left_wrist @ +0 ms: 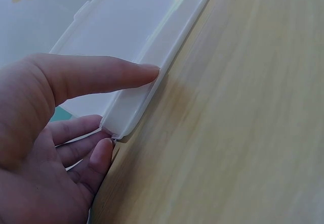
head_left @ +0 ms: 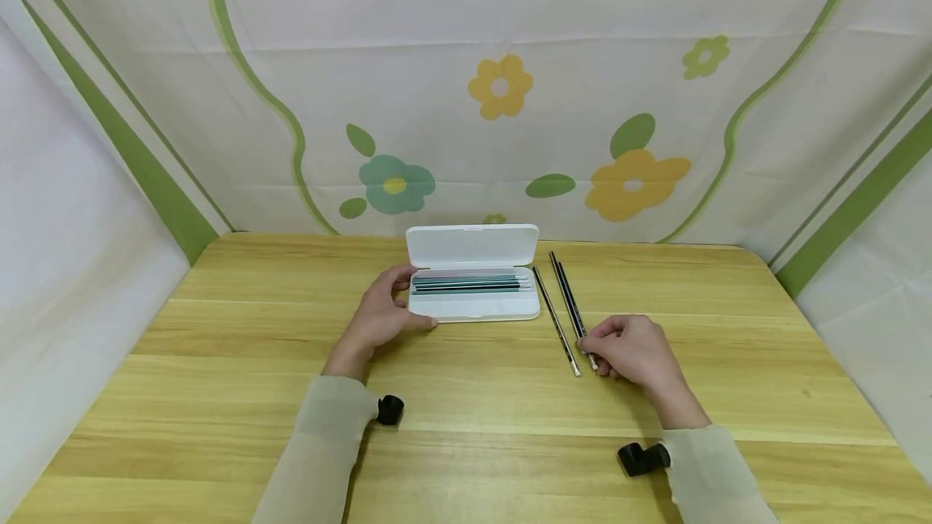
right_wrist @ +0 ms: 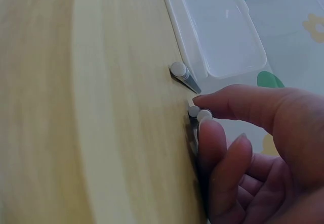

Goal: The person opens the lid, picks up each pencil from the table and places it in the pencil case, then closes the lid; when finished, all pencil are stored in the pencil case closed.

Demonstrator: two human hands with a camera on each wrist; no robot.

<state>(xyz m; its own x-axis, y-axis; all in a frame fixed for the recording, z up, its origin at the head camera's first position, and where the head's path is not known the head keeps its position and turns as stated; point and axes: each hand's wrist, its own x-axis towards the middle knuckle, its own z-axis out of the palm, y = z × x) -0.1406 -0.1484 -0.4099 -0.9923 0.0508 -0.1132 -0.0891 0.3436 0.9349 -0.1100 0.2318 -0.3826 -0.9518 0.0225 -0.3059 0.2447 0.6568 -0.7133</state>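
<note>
A white pencil case [head_left: 473,310] lies with its lid [head_left: 472,247] raised, and several teal and dark pencils [head_left: 466,285] are lined up inside. My left hand [head_left: 381,315] spans the case's left end. Its thumb presses along the front wall in the left wrist view, while the other fingers bend at the end corner. To the right of the case, my right hand [head_left: 635,352] pinches the white-tipped near ends of two dark pencils [head_left: 570,297] between thumb and fingers. These pencils lie side by side, slanting away from me.
Between the case and the right hand, a third dark pencil [head_left: 557,322] lies on the wooden table [head_left: 466,459], close to the case's right end. Behind the table's back edge hangs a flower-printed cloth [head_left: 437,103]. Each sleeve carries a small black device at the cuff.
</note>
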